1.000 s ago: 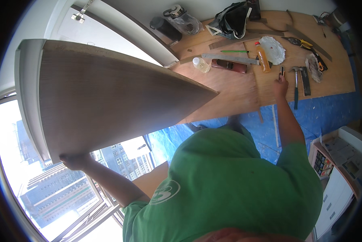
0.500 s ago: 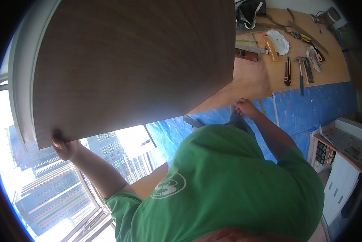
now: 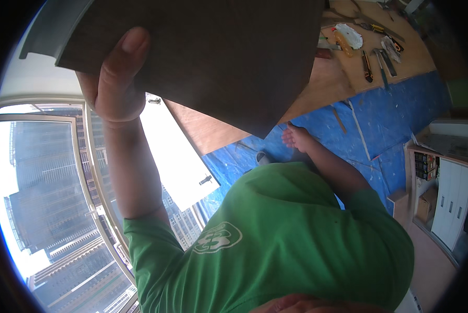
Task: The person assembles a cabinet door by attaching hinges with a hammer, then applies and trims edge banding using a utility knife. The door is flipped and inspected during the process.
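A large dark brown board [image 3: 218, 57] fills the upper middle, tilted, with one corner pointing down towards me. At its left lower edge my left hand [image 3: 120, 78] grips it, thumb lying on the brown face and the other fingers behind, mostly hidden. A pale strip [image 3: 51, 36] runs along the board's left side. My right hand [image 3: 298, 137] hangs just right of the low corner, apart from the board. Its fingers are stretched out and nothing shows in them.
A wooden worktop [image 3: 411, 52] at the far right carries a hammer [image 3: 381, 68], a utility knife [image 3: 367, 66] and an orange bottle [image 3: 343, 44]. Blue sheeting [image 3: 390, 115] covers the floor. Left stands a white panel [image 3: 171, 156] with metal hinges, beside a window [image 3: 41, 172]. A white cabinet [image 3: 450, 193] is right.
The board has swung upward with my left hand, which has risen and come closer. More of the white hinged panel shows. My right hand has shifted slightly left, and its fingers have straightened.
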Demonstrator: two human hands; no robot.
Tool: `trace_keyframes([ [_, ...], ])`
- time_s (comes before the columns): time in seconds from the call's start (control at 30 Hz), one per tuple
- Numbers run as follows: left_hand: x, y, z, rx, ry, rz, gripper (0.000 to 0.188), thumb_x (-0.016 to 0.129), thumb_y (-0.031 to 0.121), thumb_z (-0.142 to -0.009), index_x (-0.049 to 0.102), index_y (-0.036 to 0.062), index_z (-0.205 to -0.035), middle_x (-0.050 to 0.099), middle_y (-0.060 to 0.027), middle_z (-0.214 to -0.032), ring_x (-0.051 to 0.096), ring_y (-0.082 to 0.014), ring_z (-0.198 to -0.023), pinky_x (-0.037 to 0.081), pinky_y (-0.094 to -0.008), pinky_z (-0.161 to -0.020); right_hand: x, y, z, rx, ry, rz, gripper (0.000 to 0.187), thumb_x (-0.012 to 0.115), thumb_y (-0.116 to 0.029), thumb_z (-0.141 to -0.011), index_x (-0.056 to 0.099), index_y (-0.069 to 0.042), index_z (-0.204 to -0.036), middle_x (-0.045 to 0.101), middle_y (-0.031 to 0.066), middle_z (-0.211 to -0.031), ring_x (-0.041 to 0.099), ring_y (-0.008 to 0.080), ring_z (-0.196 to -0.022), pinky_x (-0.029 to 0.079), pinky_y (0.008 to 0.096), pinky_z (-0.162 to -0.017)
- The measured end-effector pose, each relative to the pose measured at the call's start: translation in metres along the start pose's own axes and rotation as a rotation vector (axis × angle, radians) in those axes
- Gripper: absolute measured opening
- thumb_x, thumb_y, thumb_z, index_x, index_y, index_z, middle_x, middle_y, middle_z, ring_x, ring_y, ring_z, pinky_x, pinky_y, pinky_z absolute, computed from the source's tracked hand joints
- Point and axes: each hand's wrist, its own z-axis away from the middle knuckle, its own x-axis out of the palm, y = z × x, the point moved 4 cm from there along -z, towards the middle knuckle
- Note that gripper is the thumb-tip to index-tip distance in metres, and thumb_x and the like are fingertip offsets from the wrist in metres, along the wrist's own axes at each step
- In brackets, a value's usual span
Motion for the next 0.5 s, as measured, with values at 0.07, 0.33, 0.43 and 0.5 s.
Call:
trace_keyframes([
  [0.07, 0.009, -0.001, -0.017, 0.122, -0.118, -0.218, 0.023, 0.057, -0.005, -0.098, 0.07, -0.0013, -0.117, 0.071, -0.0134, -0.118, 0.071, -0.0221, -0.103, 0.056, -0.0342, -0.092, -0.007, 0.018, -0.009, 0.05, 0.026, -0.144, 0.079, 0.047, -0.069, -0.1, 0.056, 0.003, -0.132, 0.065, 0.0197, -0.127, 0.063, 0.0355, -0.116, 0.049, 0.0507, -0.099],
  [0.33, 0.086, 0.028, -0.086, -0.358, -0.298, 0.13, 0.034, 0.062, 0.013, -0.096, 0.066, -0.0057, -0.124, 0.07, -0.0164, -0.117, 0.07, -0.0249, -0.105, 0.055, -0.0363, -0.093, -0.039, 0.056, 0.02, 0.03, -0.064, -0.774, 0.085, 0.044, -0.07, -0.099, 0.049, 0.003, -0.142, 0.06, 0.0218, -0.138, 0.056, 0.0403, -0.127, 0.039, 0.0572, -0.108],
  [0.43, 0.103, 0.047, -0.102, -0.401, -0.401, 0.023, 0.033, 0.061, 0.012, -0.097, 0.066, -0.0049, -0.124, 0.07, -0.0159, -0.118, 0.07, -0.0248, -0.105, 0.054, -0.0366, -0.094, -0.054, 0.058, 0.024, 0.015, -0.216, -0.821, 0.072, 0.04, -0.06, -0.104, 0.055, 0.002, -0.137, 0.062, 0.0211, -0.134, 0.057, 0.0409, -0.124, 0.042, 0.0559, -0.106],
  [0.5, 0.119, 0.051, -0.109, -0.397, -0.454, -0.033, 0.032, 0.06, 0.012, -0.098, 0.067, -0.0043, -0.124, 0.07, -0.0157, -0.118, 0.07, -0.0247, -0.106, 0.054, -0.0367, -0.094, -0.074, 0.06, 0.029, -0.003, -0.328, -0.87, 0.065, 0.041, -0.055, -0.105, 0.058, 0.001, -0.133, 0.063, 0.0207, -0.129, 0.06, 0.0404, -0.118, 0.046, 0.0551, -0.102],
])
